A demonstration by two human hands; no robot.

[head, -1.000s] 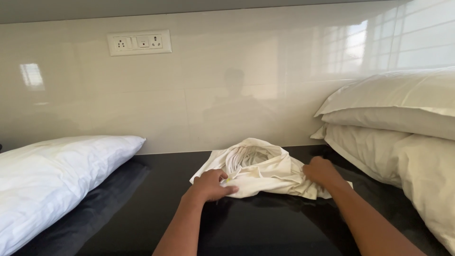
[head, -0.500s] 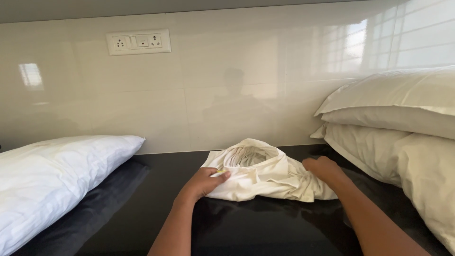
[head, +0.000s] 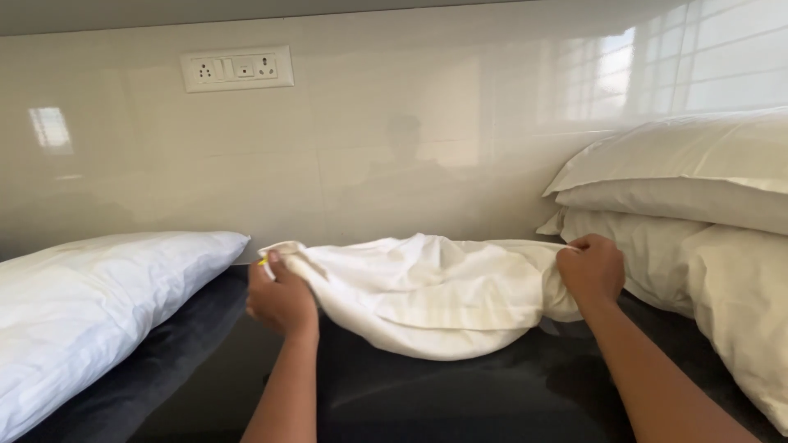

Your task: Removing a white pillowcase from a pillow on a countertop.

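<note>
A white cloth [head: 427,295], a crumpled pillowcase by the look of it, is hanging stretched between both hands above a glossy black surface [head: 460,402] that is running up to a pale tiled wall [head: 394,156]. Left of the cloth a white pillow [head: 90,303] is lying; right of it, stacked cream pillows [head: 698,213] are crowding the edge. The left hand [head: 281,297] is pinching the cloth's left corner, the right hand [head: 591,269] is clamping its right end, both wrists raised.

Two bare forearms, no sleeves
</note>
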